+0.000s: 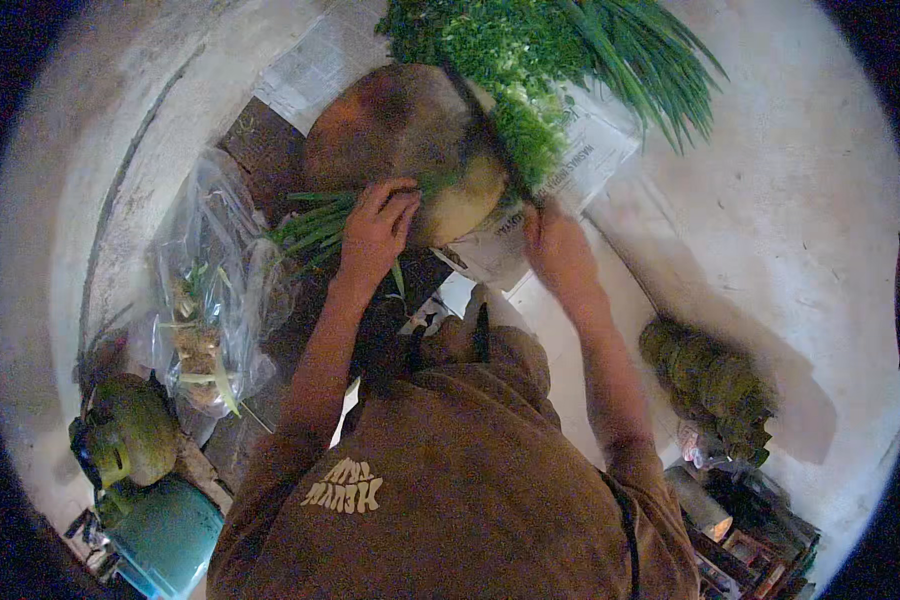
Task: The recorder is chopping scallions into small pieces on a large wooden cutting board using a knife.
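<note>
My left hand point(381, 225) is closed on a bunch of green onions point(319, 229), whose long green leaves stick out to the left. Its fingertips rest at the near edge of a round wooden chopping block point(397, 127). My right hand point(551, 232) is closed at the block's right side on what looks like a knife handle. From it a dark, blurred blade point(487, 124) runs up across the block. Beyond the block's right edge lies a heap of chopped green onion point(525, 82) on printed paper point(592, 150). Long uncut green onions point(652, 71) lie at the upper right.
A clear plastic bag point(225, 300) with plant scraps lies on the left. Below it are a green rounded object point(135, 431) and a teal container point(169, 532). A dark greenish, ridged bundle point(709, 382) lies on the right, above a dark crate-like object point(750, 555).
</note>
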The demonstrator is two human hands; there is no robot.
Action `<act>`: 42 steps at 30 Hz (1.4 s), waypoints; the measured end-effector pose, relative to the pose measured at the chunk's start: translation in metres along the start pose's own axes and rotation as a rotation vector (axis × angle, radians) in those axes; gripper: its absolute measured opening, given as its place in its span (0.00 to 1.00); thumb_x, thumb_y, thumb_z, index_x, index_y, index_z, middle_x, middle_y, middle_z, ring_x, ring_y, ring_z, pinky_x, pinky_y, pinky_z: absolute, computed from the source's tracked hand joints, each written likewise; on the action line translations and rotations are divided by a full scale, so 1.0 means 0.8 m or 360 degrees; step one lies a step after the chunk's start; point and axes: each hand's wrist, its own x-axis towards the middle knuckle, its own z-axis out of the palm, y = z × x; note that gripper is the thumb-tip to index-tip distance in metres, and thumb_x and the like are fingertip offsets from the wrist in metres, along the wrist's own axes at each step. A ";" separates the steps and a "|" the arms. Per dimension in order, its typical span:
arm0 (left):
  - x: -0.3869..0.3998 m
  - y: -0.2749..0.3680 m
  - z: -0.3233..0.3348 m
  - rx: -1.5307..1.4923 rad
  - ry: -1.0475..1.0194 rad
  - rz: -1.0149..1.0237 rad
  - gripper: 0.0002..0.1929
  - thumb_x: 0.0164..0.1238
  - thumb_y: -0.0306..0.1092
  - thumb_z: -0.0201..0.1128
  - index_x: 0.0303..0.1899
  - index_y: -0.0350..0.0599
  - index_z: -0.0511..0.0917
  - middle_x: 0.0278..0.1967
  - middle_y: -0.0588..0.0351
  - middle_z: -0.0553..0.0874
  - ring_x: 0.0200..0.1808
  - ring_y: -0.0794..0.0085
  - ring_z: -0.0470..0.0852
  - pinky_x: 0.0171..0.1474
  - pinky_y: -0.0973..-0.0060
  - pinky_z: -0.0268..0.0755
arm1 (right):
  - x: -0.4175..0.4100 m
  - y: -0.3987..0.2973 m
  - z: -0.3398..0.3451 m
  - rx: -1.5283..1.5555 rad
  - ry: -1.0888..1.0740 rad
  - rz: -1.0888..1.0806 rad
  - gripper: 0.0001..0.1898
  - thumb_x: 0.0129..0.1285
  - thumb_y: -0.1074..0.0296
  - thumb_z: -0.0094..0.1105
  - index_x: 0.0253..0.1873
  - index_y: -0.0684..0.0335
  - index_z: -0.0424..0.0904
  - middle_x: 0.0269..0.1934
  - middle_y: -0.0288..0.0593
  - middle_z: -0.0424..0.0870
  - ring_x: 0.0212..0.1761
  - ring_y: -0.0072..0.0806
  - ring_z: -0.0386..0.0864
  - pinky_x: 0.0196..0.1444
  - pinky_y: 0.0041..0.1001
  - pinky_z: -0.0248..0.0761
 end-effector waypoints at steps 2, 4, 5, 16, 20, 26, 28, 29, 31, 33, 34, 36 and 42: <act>0.001 -0.001 0.000 0.0019 -0.0013 0.0002 0.08 0.55 0.26 0.64 0.38 0.42 0.79 0.46 0.55 0.79 0.47 0.56 0.78 0.53 0.64 0.71 | 0.013 0.002 -0.016 -0.0031 0.0028 -0.0063 0.18 0.70 0.58 0.44 0.41 0.73 0.68 0.26 0.66 0.78 0.30 0.60 0.78 0.34 0.51 0.72; 0.002 0.000 0.001 0.0032 0.0012 0.0015 0.08 0.56 0.26 0.63 0.38 0.42 0.80 0.46 0.55 0.80 0.47 0.56 0.78 0.53 0.64 0.71 | 0.002 -0.004 -0.013 0.0029 0.0031 -0.0080 0.18 0.70 0.58 0.44 0.40 0.73 0.68 0.26 0.66 0.78 0.30 0.60 0.78 0.34 0.51 0.72; 0.002 0.000 0.001 0.0037 0.0016 0.0010 0.08 0.56 0.26 0.63 0.38 0.42 0.80 0.46 0.55 0.80 0.47 0.56 0.78 0.53 0.64 0.71 | -0.008 -0.009 -0.010 0.0088 0.0034 -0.0091 0.18 0.70 0.58 0.43 0.40 0.73 0.68 0.26 0.66 0.78 0.29 0.60 0.78 0.33 0.51 0.71; 0.012 0.010 0.004 0.0034 -0.0009 0.0047 0.09 0.57 0.27 0.62 0.40 0.41 0.79 0.47 0.53 0.79 0.49 0.56 0.77 0.53 0.63 0.71 | -0.051 -0.053 0.021 0.0251 -0.0193 0.0203 0.16 0.70 0.60 0.43 0.40 0.71 0.67 0.25 0.68 0.76 0.31 0.65 0.75 0.33 0.53 0.67; 0.023 0.009 0.017 -0.0016 -0.0020 0.0108 0.08 0.57 0.27 0.62 0.39 0.41 0.79 0.47 0.53 0.79 0.48 0.55 0.78 0.53 0.63 0.71 | -0.047 -0.052 0.014 0.0253 -0.0178 0.0164 0.15 0.70 0.61 0.44 0.39 0.71 0.67 0.24 0.67 0.76 0.29 0.65 0.75 0.32 0.53 0.67; 0.029 0.011 0.022 -0.0064 -0.0053 0.0142 0.09 0.56 0.26 0.61 0.39 0.41 0.79 0.48 0.53 0.79 0.49 0.55 0.77 0.54 0.63 0.72 | -0.046 -0.048 0.020 0.0296 -0.0144 0.0142 0.15 0.70 0.62 0.44 0.37 0.71 0.67 0.23 0.67 0.75 0.28 0.65 0.74 0.31 0.53 0.67; 0.032 0.016 0.018 -0.0077 -0.0095 0.0123 0.08 0.56 0.26 0.61 0.39 0.41 0.79 0.47 0.54 0.79 0.49 0.56 0.77 0.54 0.63 0.72 | -0.046 -0.048 0.016 0.0300 -0.0129 0.0129 0.14 0.70 0.63 0.45 0.37 0.71 0.67 0.23 0.67 0.75 0.28 0.65 0.74 0.31 0.53 0.67; 0.032 0.018 0.016 -0.0077 -0.0094 0.0122 0.08 0.56 0.26 0.61 0.39 0.41 0.79 0.47 0.54 0.79 0.49 0.56 0.77 0.54 0.63 0.72 | -0.046 -0.047 0.012 0.0330 -0.0117 0.0146 0.14 0.70 0.63 0.45 0.37 0.71 0.67 0.23 0.67 0.75 0.29 0.65 0.74 0.31 0.53 0.67; 0.034 0.021 0.012 0.0056 -0.0134 0.0194 0.08 0.56 0.26 0.60 0.39 0.41 0.79 0.47 0.54 0.79 0.49 0.56 0.77 0.54 0.63 0.72 | -0.045 -0.043 0.008 0.0361 -0.0101 0.0158 0.14 0.70 0.63 0.45 0.37 0.72 0.67 0.23 0.68 0.75 0.29 0.65 0.74 0.31 0.53 0.66; 0.034 0.018 0.016 0.0014 -0.0111 0.0185 0.09 0.55 0.26 0.60 0.39 0.41 0.79 0.47 0.54 0.80 0.48 0.56 0.78 0.54 0.63 0.72 | -0.044 -0.038 0.007 0.0339 -0.0102 0.0105 0.16 0.69 0.61 0.45 0.38 0.73 0.69 0.25 0.66 0.78 0.28 0.61 0.78 0.30 0.50 0.72; 0.033 0.017 0.018 -0.0029 -0.0091 0.0175 0.10 0.54 0.26 0.60 0.39 0.41 0.79 0.47 0.54 0.80 0.48 0.56 0.78 0.54 0.63 0.72 | -0.043 -0.037 0.010 0.0339 -0.0099 0.0103 0.16 0.69 0.61 0.45 0.38 0.73 0.69 0.25 0.66 0.78 0.28 0.61 0.78 0.30 0.50 0.72; 0.035 0.016 0.024 -0.0056 -0.0082 0.0172 0.10 0.55 0.26 0.60 0.39 0.42 0.80 0.47 0.55 0.80 0.49 0.56 0.78 0.54 0.64 0.72 | -0.042 -0.037 0.020 0.0274 -0.0127 0.0106 0.15 0.70 0.62 0.45 0.38 0.72 0.68 0.24 0.66 0.77 0.28 0.62 0.78 0.29 0.50 0.72; 0.052 0.014 0.043 -0.0182 -0.0092 0.0144 0.09 0.57 0.26 0.59 0.39 0.43 0.81 0.46 0.56 0.81 0.49 0.59 0.78 0.54 0.66 0.72 | -0.031 -0.036 0.006 0.0362 -0.0027 0.0214 0.14 0.70 0.64 0.45 0.37 0.72 0.67 0.22 0.67 0.75 0.29 0.64 0.74 0.31 0.53 0.65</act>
